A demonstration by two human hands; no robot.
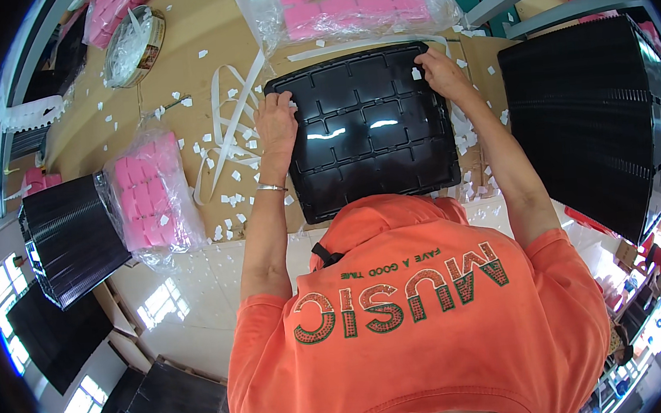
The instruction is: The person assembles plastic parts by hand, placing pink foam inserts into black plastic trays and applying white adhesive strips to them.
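Note:
A shiny black plastic tray (377,152) with shallow moulded compartments stands before me on the cardboard-covered table, its near edge close to my orange shirt. My left hand (276,124) is closed on its left edge near the far corner. At the far right corner, my right hand (444,75) grips the rim between thumb and fingers. One small white scrap (416,73) shows on the tray beside the right fingers. The underside of the tray is hidden.
Plastic-wrapped pink trays (353,3) lie beyond, with another wrapped pink bundle (147,194) at left. Tall stacks of black trays stand right (587,116) and left (73,234). White strips (235,128) and paper scraps litter the cardboard (204,84). A tape roll (134,47) lies far left.

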